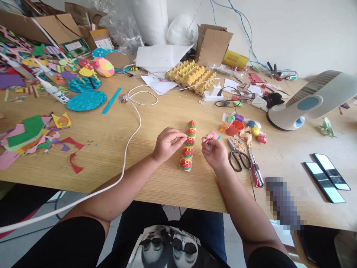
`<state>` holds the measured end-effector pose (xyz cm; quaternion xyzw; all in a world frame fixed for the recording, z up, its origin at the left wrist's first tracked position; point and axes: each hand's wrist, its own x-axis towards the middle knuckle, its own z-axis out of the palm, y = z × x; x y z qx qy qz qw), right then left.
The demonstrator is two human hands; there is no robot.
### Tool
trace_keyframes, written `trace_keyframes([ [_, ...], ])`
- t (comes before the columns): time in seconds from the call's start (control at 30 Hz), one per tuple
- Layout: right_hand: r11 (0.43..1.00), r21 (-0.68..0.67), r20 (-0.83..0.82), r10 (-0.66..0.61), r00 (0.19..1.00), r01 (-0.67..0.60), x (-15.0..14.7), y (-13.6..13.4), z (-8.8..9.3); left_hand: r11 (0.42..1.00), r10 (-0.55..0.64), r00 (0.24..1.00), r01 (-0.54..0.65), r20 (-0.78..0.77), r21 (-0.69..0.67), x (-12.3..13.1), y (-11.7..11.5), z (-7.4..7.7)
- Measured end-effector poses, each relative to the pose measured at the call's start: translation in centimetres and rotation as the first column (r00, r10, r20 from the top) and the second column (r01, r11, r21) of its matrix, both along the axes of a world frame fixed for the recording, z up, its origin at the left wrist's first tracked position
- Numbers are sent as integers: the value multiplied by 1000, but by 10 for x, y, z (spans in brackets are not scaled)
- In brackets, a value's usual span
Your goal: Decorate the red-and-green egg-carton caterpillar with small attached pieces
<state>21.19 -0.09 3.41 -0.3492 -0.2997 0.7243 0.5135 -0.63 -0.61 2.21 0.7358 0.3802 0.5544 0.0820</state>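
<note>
A row of several small red, green and yellow clay pieces [189, 145] lies in a line on the wooden table [111, 145]. My left hand [166, 142] is closed in a pinch, its fingertips touching the middle piece of the row. Just right of the row, my right hand [213, 149] is closed on small bits of pink and teal clay [214, 135].
Black scissors [239, 158] and a red utility knife [256, 170] lie right of my hand, with clay lumps [252, 132] and a red cup [234, 127] behind. A white fan [312, 102], two dark phones [325, 180], egg trays [192, 74], cardboard boxes, a white cable [131, 145] and coloured foam scraps [33, 134] surround the spot.
</note>
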Motion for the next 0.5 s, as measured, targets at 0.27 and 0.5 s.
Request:
trace_keyframes([
  [0.27, 977, 100, 320, 147, 936, -188, -11, -11, -4, 993, -113, 986, 114, -120, 9, 3, -1, -1],
  [0.5, 947, 101, 373, 248, 894, -304, -14, -17, -3, 982, -159, 969, 175, -188, 72, 6, -7, 1],
])
